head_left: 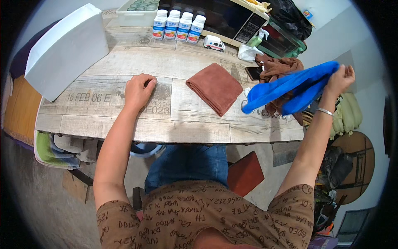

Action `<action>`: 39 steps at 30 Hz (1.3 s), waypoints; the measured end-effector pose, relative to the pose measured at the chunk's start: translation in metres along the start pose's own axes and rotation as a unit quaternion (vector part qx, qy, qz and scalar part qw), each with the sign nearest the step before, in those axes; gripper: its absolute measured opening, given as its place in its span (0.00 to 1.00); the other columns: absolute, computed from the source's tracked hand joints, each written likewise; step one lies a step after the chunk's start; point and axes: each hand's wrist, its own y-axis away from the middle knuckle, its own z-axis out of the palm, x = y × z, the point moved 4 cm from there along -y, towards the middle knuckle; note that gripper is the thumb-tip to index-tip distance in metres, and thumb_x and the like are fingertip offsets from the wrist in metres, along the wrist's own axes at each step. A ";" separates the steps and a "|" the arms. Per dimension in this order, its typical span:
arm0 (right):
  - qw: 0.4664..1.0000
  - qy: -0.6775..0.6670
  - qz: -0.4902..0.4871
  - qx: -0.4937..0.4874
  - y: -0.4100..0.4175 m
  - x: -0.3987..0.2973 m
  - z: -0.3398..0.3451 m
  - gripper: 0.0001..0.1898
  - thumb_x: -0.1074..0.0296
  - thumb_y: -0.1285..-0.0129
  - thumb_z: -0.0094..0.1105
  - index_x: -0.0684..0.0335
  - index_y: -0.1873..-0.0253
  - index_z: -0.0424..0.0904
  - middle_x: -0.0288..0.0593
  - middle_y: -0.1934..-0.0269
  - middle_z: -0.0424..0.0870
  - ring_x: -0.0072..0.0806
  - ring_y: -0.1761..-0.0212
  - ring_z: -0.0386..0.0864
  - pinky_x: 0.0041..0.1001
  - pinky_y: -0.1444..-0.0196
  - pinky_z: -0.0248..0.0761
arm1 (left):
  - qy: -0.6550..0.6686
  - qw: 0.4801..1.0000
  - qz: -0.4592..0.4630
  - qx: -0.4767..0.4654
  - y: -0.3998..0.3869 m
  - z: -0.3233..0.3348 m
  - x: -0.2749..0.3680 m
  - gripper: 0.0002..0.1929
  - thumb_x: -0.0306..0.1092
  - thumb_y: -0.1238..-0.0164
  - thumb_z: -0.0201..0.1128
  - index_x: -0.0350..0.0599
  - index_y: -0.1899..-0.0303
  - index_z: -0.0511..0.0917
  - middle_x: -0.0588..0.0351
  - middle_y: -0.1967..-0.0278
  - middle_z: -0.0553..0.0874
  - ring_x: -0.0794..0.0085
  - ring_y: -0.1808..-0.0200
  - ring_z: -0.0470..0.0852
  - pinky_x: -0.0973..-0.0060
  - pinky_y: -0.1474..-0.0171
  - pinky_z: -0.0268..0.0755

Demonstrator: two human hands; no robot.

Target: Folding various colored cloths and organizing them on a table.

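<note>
My right hand [340, 79] is raised at the right edge of the table, closed on one end of a blue cloth [289, 87]. The rest of the cloth stretches out to the left, above a crumpled brown cloth [279, 67]. A folded brown cloth [216, 88] lies flat near the middle of the table. Left of it, my left hand [140, 91] rests on the tabletop with its fingers curled in; nothing shows in it. A phone [254, 73] lies beside the crumpled cloth, partly covered by it.
Several white bottles [179, 26] stand before a microwave oven [217, 18], next to a toy ambulance [214, 43]. A plastic tub [136, 18] holds round lids at the back. A white foam panel [70, 53] stands at the left. The wooden table's [199, 132] front edge runs before my waist.
</note>
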 end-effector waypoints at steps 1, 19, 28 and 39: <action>1.000 0.001 -0.001 0.000 0.009 -0.009 0.002 0.17 0.67 0.36 0.54 0.67 0.45 0.69 0.46 0.46 0.72 0.29 0.48 0.73 0.28 0.46 0.66 | 0.001 1.000 0.001 -0.001 0.000 0.001 -0.001 0.10 0.39 0.39 0.60 0.44 0.66 0.83 0.53 0.66 0.85 0.58 0.58 0.79 0.65 0.52 0.69; 0.752 0.052 -0.165 -0.636 0.301 -0.098 0.114 0.08 0.63 0.48 0.58 0.62 0.70 0.82 0.47 0.72 0.81 0.47 0.67 0.79 0.41 0.60 0.73 | 0.001 1.000 0.007 0.014 0.003 -0.001 -0.009 0.11 0.38 0.39 0.61 0.43 0.63 0.83 0.50 0.66 0.84 0.59 0.60 0.80 0.67 0.56 0.71; 0.849 -0.186 0.117 -0.481 0.144 -0.074 0.098 0.06 0.73 0.39 0.55 0.67 0.61 0.79 0.33 0.65 0.80 0.21 0.62 0.76 0.21 0.57 0.70 | 0.005 1.000 -0.018 0.001 0.004 -0.001 -0.007 0.10 0.39 0.39 0.60 0.46 0.65 0.84 0.53 0.65 0.85 0.59 0.59 0.79 0.65 0.51 0.68; 0.933 -0.122 0.109 -0.322 0.026 -0.066 0.060 0.12 0.68 0.35 0.51 0.69 0.52 0.78 0.44 0.56 0.82 0.25 0.53 0.77 0.26 0.50 0.71 | 0.001 1.000 -0.003 0.009 0.001 -0.002 -0.009 0.10 0.38 0.40 0.60 0.45 0.65 0.84 0.51 0.65 0.85 0.57 0.60 0.80 0.64 0.55 0.72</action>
